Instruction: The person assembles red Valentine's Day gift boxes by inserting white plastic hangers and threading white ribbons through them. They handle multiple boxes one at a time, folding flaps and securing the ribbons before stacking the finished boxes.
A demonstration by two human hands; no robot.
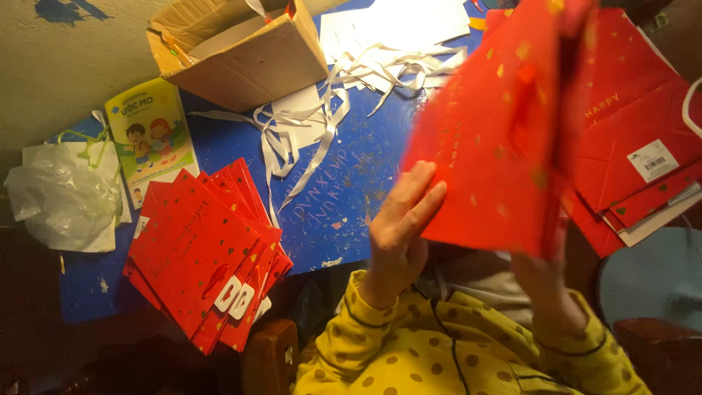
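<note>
I hold up a red paper gift bag (497, 124) with gold spots in front of me; it is blurred. My left hand (398, 234) presses its fingers against the bag's lower left face. My right hand (541, 281) grips the bag's lower right edge from below, mostly hidden behind the bag. Both sleeves are yellow with brown dots. A fanned stack of flat red gift bags (201, 252) lies at the left on the blue table (344, 190). More flat red bags (636, 146) lie at the right.
An open cardboard box (241, 51) stands at the back. White ribbon strips (322, 110) and white paper sheets (395, 25) lie behind the bag. A children's booklet (150, 135) and a crumpled clear plastic bag (62, 194) sit at the far left.
</note>
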